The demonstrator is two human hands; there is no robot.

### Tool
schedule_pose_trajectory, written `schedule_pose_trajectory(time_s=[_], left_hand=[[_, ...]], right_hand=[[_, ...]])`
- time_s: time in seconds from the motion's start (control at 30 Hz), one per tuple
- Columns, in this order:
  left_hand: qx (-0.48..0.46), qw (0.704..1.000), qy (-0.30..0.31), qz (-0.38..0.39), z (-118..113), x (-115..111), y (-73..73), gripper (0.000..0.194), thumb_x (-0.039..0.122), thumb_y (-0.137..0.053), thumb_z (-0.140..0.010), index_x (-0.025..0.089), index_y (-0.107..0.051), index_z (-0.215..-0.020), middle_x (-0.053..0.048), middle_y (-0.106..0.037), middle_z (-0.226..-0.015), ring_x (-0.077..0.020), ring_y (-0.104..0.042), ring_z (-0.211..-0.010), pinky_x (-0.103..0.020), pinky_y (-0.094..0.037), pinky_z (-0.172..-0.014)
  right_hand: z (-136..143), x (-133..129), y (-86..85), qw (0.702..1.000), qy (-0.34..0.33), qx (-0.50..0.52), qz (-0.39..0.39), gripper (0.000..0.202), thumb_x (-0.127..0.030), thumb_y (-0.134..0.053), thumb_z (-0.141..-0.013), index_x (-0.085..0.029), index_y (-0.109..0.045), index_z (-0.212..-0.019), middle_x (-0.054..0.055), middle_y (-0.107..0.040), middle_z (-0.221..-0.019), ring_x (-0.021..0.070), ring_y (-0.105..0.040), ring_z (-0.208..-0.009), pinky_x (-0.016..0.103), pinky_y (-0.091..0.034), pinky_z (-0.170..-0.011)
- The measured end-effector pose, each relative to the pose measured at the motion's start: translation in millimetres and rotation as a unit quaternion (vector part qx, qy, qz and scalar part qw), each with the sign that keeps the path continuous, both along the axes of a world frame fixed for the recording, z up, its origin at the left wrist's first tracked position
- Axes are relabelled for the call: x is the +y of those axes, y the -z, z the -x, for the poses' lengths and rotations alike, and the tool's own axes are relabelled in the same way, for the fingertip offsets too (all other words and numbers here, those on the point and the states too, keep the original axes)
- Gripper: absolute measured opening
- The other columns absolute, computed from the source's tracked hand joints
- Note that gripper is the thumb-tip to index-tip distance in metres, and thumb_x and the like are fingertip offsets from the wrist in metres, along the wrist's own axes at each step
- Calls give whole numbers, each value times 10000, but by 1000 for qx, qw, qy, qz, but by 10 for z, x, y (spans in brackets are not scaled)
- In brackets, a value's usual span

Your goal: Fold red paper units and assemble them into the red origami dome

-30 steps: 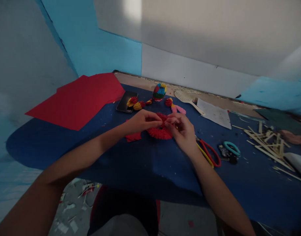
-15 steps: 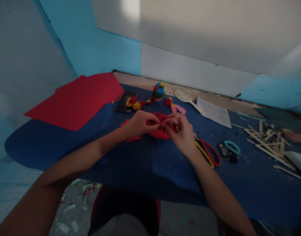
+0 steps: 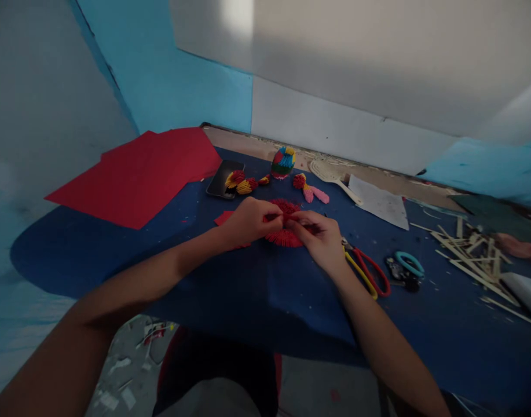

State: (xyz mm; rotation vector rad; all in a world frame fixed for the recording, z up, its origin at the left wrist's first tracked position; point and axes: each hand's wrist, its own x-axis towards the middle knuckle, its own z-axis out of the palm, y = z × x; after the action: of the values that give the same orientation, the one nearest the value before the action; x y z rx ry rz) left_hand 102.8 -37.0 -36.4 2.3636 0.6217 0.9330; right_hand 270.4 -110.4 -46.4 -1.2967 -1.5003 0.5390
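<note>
My left hand (image 3: 257, 221) and my right hand (image 3: 314, 233) meet fingertip to fingertip above a round red piece (image 3: 285, 238) made of many folded paper points. Both hands are closed in a pinch. A small red bit of paper seems to be between the fingertips, though the fingers mostly hide it. Under my left hand lie small red paper pieces (image 3: 224, 218). To the right of my right hand rest pliers (image 3: 366, 269) with one red and one yellow handle.
Large red paper sheets (image 3: 139, 176) lie at left, near a phone (image 3: 222, 180). Behind my hands stand a multicoloured folded-paper ball (image 3: 283, 162) and small folded-paper pieces (image 3: 245, 185). A hairbrush (image 3: 334, 176), a white sheet (image 3: 378, 202), a teal ring-shaped item (image 3: 409, 263) and thin wooden sticks (image 3: 478, 255) lie rightward.
The view has shifted slightly. My hands stay pinched together over the red piece, with the right fingers turned a little and drawn closer around the fingertips.
</note>
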Motion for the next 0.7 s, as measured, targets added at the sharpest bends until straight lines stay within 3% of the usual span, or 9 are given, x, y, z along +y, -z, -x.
schedule_pose_trajectory(time_s=[0.13,0.23,0.33,0.4,0.6,0.7], left_hand=[[-62,998,-11,-12,-30,-49,34,256,220,-498,-758,120,-673,-601,-4,-616,-559,-82,-505,-536,-194,-346,-533],[-69,997,-35,22,-39,-81,20,258,227,-492,-750,123,-676,-602,-15,-637,-571,-91,-517,-543,-200,-353,-534],[-75,992,-48,89,-38,-98,-10,257,231,-492,-751,120,-689,-628,-11,-641,-576,-92,-527,-557,-199,-360,-542],[-66,989,-45,128,-41,-98,-14,281,250,-488,-767,116,-681,-611,-9,-620,-552,-93,-518,-553,-200,-357,-537],[-24,988,-47,142,-80,-65,85,323,283,-488,-764,127,-565,-492,21,-456,-452,-77,-386,-497,-210,-270,-491],[-30,985,-33,168,-83,-47,109,329,302,-455,-773,142,-504,-489,25,-424,-467,-83,-376,-511,-217,-274,-506]], right_hand=[[27,-15,-4,999,13,-39,-19,82,-230,-656,-782,-186,-725,-778,-4,-703,-654,117,-618,-573,228,-455,-543],[29,-33,15,985,44,-131,-103,80,-199,-650,-813,-193,-727,-835,30,-754,-788,147,-688,-688,256,-512,-631],[15,-56,34,936,54,-268,-222,142,-169,-612,-864,-187,-724,-951,68,-771,-917,166,-719,-813,274,-517,-707],[8,-70,40,900,52,-348,-259,196,-143,-565,-891,-170,-712,-1018,84,-771,-963,167,-720,-819,283,-507,-710],[32,-91,66,827,50,-494,-264,240,-97,-515,-882,-77,-692,-1044,132,-756,-1032,187,-711,-872,305,-484,-739],[76,-104,94,798,79,-533,-270,250,-83,-505,-881,-55,-679,-1059,149,-745,-1072,191,-703,-915,306,-472,-743]])
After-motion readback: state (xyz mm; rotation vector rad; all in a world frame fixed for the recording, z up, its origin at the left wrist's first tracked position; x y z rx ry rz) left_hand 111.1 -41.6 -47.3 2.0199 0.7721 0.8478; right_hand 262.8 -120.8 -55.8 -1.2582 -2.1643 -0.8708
